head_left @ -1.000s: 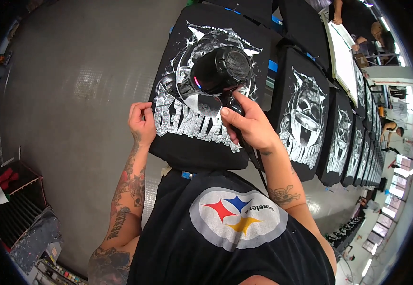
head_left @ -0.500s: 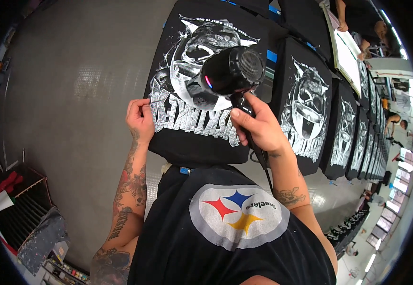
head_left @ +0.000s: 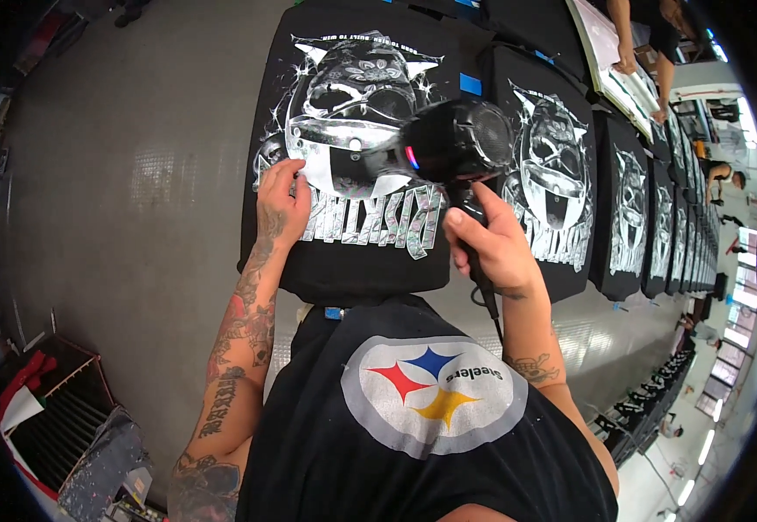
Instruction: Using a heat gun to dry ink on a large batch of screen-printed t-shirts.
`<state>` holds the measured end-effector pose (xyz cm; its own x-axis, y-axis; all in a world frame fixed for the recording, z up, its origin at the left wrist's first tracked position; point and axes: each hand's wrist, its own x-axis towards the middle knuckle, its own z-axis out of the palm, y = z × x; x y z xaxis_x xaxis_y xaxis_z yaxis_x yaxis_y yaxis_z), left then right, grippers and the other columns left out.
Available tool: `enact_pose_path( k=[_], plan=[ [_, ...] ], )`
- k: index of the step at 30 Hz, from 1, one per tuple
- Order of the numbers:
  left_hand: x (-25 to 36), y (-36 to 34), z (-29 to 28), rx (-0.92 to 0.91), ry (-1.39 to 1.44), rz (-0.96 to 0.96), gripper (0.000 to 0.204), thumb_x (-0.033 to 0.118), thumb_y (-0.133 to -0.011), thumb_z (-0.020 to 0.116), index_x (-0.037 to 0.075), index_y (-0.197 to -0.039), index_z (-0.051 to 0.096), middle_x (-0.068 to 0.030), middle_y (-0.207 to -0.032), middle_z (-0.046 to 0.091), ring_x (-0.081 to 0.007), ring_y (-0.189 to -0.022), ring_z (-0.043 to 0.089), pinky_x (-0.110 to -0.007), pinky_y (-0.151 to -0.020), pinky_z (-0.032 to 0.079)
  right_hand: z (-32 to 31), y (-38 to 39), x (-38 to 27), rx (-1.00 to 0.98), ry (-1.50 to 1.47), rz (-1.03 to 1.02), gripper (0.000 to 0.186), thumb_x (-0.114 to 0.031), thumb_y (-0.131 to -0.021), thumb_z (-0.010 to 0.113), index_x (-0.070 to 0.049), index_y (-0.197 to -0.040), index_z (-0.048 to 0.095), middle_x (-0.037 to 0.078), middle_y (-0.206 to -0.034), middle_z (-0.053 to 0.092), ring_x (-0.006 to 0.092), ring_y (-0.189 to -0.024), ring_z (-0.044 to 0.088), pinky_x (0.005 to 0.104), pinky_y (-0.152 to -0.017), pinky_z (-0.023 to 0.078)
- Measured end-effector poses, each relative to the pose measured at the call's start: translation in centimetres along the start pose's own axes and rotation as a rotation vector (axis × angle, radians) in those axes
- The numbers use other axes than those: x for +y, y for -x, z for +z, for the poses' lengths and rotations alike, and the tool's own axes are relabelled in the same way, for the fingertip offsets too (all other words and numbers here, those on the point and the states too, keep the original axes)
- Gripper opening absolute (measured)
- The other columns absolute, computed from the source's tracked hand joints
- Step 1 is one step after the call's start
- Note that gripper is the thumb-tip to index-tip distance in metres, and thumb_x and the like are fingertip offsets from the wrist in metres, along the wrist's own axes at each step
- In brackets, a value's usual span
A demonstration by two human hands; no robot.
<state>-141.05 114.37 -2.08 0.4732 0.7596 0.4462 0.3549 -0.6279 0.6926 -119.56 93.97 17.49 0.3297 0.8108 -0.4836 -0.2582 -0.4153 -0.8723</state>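
A black T-shirt (head_left: 343,278) lies flat in front of me, with a large white and grey print of a horned, masked figure above block letters. My left hand (head_left: 283,205) rests on the left part of that print, fingers stretched out and holding nothing. My right hand (head_left: 502,242) is wrapped round the handle of a black hair dryer (head_left: 458,139). The dryer is held above the shirt's right side, its blurred nozzle directed left over the print. A small pink and blue light glows on its body, and its cord hangs down past my right wrist.
A row of similarly printed black shirts (head_left: 619,204) on boards runs off to the right. At the upper right a co-worker's hands hold a pale framed screen (head_left: 611,74). Grey floor (head_left: 135,217) spans the left side. A dark slatted rack (head_left: 56,435) stands at lower left.
My left hand has left the shirt's left edge, where its fingers were bent, and now lies further in on the print. The hair dryer has shifted to the right in my right hand.
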Motion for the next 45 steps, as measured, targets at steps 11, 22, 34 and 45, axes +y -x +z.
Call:
enact_pose_path(
  k=[11, 22, 34, 45],
  plan=[
    [4.1, 4.5, 1.9, -0.588, -0.459, 0.102, 0.084, 0.055, -0.101, 0.055, 0.002, -0.161, 0.030, -0.0181, -0.169, 0.025, -0.0377, -0.157, 0.022, -0.063, -0.123, 0.014, -2.3, 3.1, 2.4, 0.206, -0.010, -0.062, 0.051, -0.022, -0.101, 0.069, -0.001, -0.142, 0.047, 0.001, -0.076, 0.058, 0.0085, -0.053, 0.053, 0.0248, -0.046, 0.045],
    [2.6, 3.9, 1.4, -0.413, -0.633, -0.222, 0.083, 0.055, -0.102, 0.051, 0.001, -0.161, 0.028, -0.0184, -0.169, 0.024, -0.0356, -0.157, 0.020, -0.062, -0.124, 0.012, -3.3, 3.6, 4.2, 0.045, -0.084, -0.034, 0.051, -0.022, -0.100, 0.070, -0.002, -0.142, 0.048, 0.003, -0.079, 0.059, 0.0097, -0.056, 0.055, 0.0256, -0.047, 0.046],
    [8.0, 12.2, -1.6, -0.462, -0.528, -0.281, 0.075, 0.050, -0.101, 0.057, 0.000, -0.154, 0.042, -0.0191, -0.165, 0.032, -0.0377, -0.155, 0.026, -0.063, -0.123, 0.017, -4.0, 2.0, 5.2, 0.023, -0.254, -0.137, 0.042, -0.024, -0.100, 0.069, 0.002, -0.126, 0.049, 0.002, -0.078, 0.058, 0.0094, -0.054, 0.054, 0.0252, -0.046, 0.045],
    [-6.2, 15.8, -13.3, -0.191, -0.169, -0.420, 0.061, 0.037, -0.104, 0.057, -0.005, -0.147, 0.047, -0.0285, -0.157, 0.038, -0.0453, -0.143, 0.040, -0.051, -0.118, 0.036, 6.7, -1.5, 3.9, 0.245, -0.082, -0.214, 0.037, -0.025, -0.099, 0.071, -0.001, -0.124, 0.057, -0.001, -0.075, 0.057, 0.0082, -0.053, 0.052, 0.0255, -0.046, 0.044]
  ],
)
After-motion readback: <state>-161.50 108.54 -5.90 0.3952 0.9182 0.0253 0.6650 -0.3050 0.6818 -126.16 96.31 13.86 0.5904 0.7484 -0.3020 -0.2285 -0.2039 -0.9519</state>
